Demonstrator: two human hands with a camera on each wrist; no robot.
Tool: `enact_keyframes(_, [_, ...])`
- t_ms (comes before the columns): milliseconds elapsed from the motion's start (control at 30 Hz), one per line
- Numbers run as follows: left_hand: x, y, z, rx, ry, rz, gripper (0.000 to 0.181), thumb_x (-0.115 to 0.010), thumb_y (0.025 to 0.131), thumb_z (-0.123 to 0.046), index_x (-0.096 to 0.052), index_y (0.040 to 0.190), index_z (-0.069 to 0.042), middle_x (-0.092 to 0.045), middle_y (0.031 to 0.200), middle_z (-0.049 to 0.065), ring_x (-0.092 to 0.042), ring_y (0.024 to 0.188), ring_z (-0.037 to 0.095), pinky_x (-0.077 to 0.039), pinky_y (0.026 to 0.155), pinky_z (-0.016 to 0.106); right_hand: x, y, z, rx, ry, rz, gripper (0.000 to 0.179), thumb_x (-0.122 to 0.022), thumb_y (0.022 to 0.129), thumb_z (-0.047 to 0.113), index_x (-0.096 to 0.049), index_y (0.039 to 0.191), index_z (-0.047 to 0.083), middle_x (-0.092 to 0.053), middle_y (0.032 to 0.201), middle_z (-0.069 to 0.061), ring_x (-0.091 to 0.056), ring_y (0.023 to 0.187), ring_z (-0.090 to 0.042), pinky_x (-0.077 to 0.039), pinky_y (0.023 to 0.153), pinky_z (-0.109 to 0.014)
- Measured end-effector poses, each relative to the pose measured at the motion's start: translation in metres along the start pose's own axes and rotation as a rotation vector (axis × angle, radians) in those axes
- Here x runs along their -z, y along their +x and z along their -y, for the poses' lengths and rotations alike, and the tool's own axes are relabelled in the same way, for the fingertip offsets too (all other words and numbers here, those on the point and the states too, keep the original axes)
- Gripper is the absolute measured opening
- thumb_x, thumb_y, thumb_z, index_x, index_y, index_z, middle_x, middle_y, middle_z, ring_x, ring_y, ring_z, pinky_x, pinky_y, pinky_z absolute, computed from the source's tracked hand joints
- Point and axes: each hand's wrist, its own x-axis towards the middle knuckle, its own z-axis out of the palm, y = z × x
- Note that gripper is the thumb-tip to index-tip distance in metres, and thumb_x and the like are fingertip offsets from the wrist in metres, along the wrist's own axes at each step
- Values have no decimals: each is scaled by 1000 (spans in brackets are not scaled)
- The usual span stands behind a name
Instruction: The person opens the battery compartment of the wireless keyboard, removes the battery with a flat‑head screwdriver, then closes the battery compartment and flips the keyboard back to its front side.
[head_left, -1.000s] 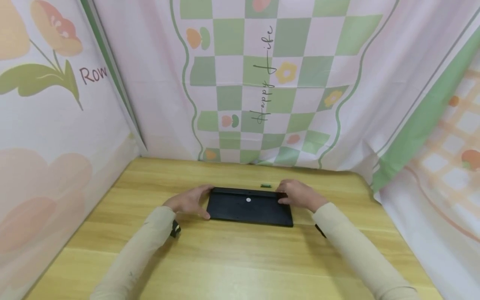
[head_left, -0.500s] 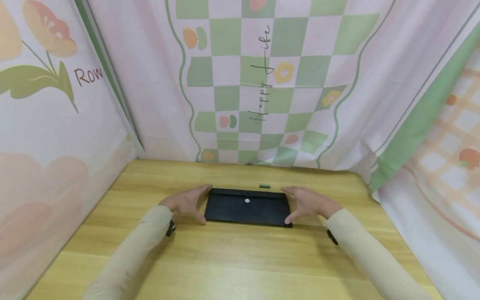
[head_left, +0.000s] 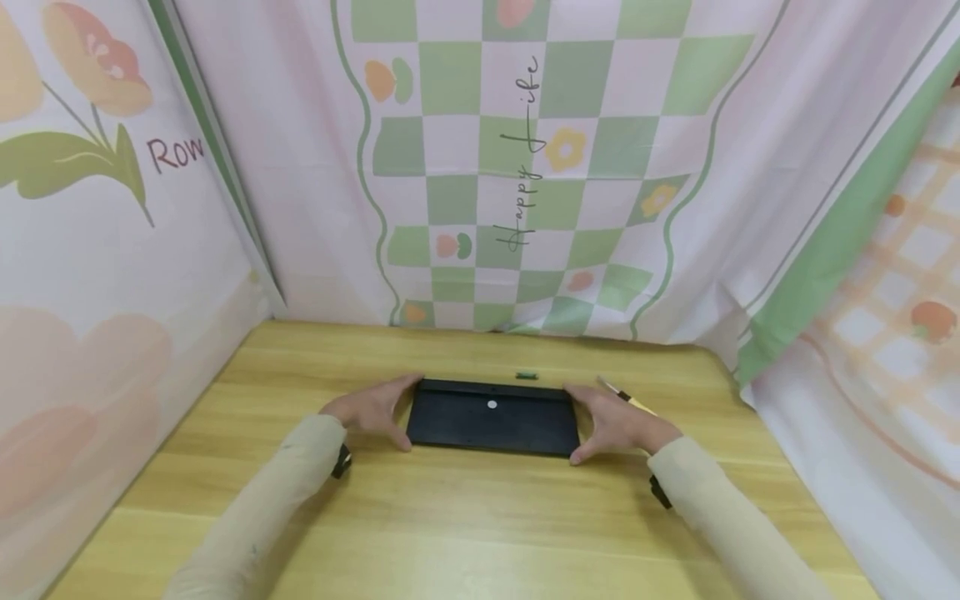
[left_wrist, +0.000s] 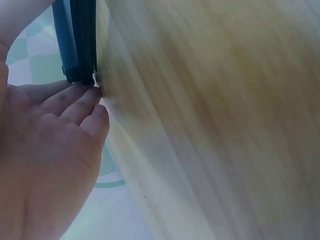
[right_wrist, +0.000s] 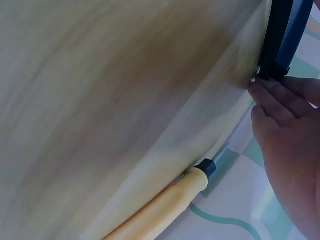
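A flat black keyboard (head_left: 480, 425) lies underside up on the wooden table, with a raised ridge along its far side and a round white sticker. At its left end, my left hand (head_left: 375, 410) holds it with the thumb at the near corner and fingers at the far corner. My right hand (head_left: 611, 421) grips the right end the same way. The left wrist view shows the left fingertips (left_wrist: 82, 95) right at the keyboard's edge. In the right wrist view, the right fingertips (right_wrist: 267, 87) meet its dark end.
A small green battery (head_left: 527, 376) lies just behind the keyboard. Beyond my right hand is a slim tool (head_left: 624, 396) with a metal shaft, black collar and yellow handle (right_wrist: 170, 202), partly hidden by the hand. Patterned curtains (head_left: 465, 192) hang behind and beside the table (head_left: 465, 525).
My right hand has gone from the keyboard's far right corner to spanning its right end. The yellow-handled tool now shows behind that hand. My left hand stays at the left end.
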Motion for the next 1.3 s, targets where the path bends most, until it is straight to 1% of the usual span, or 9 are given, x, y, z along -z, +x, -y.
enact_keyframes(267, [-1, -1, 4, -65, -27, -25, 135, -101, 67, -19, -14, 170, -11, -15, 178, 12, -18, 164, 36, -20, 134, 56, -6, 3, -1, 11, 7, -45, 127, -98, 64, 56, -40, 157, -8, -50, 158, -28, -47, 148, -45, -13, 129, -72])
enact_keyframes(400, [3, -5, 6, -154, -143, -28, 134, -99, 69, -16, -11, 170, -7, -13, 179, 13, -15, 165, 38, -19, 134, 59, -10, 2, -2, 3, 29, -46, 128, -98, 63, 57, -40, 158, -6, -49, 159, -27, -46, 148, -46, -12, 129, -72])
enact_keyframes(567, [13, -7, 3, -284, -302, -59, 127, -94, 76, -10, -7, 170, -6, -9, 179, 16, -8, 165, 40, -11, 135, 59, -11, 2, -3, -1, 38, -53, 130, -98, 61, 58, -40, 158, -5, -50, 159, -27, -47, 148, -45, -12, 129, -72])
enact_keyframes(633, [17, -7, -1, -340, -352, -78, 124, -92, 78, -7, -8, 169, -5, -9, 179, 16, -8, 165, 40, -10, 135, 57, -12, 3, -2, 1, 45, -60, 130, -98, 61, 60, -40, 158, -5, -50, 159, -27, -48, 147, -45, -19, 129, -71])
enact_keyframes(800, [30, -9, -18, -439, -471, -116, 120, -88, 82, -4, -7, 170, -5, -9, 179, 14, -8, 166, 36, -8, 136, 49, -16, 5, 4, 7, 70, -80, 133, -95, 62, 66, -39, 159, -5, -49, 160, -26, -49, 146, -45, -41, 122, -63])
enact_keyframes(933, [43, -9, -36, -488, -518, -125, 119, -89, 82, -6, -8, 168, -1, -10, 178, 19, -9, 165, 40, -8, 136, 49, -12, 7, 10, -4, 46, -72, 129, -92, 65, 67, -39, 160, -4, -49, 161, -24, -48, 147, -44, -28, 127, -68])
enact_keyframes(1067, [60, -11, -58, -506, -506, -137, 116, -88, 84, -5, -9, 168, 0, -12, 177, 20, -12, 165, 40, -9, 136, 50, -1, 9, 15, -5, 72, -40, 125, -92, 71, 62, -35, 161, -4, -45, 164, -22, -44, 151, -43, -19, 128, -73])
enact_keyframes(1133, [68, -14, -70, -502, -489, -154, 116, -88, 84, -7, -9, 168, -1, -15, 177, 19, -14, 165, 38, -12, 136, 48, 6, 9, 18, 5, 87, -28, 125, -91, 73, 62, -33, 162, -4, -42, 166, -22, -41, 152, -45, -24, 127, -71])
enact_keyframes(1300, [89, -17, -98, -483, -402, -201, 122, -94, 81, -21, -12, 168, -1, -24, 175, 19, -20, 165, 34, -17, 136, 44, 26, 6, 25, 43, 72, -27, 125, -90, 74, 62, -32, 162, -6, -39, 166, -26, -42, 151, -49, -36, 124, -65])
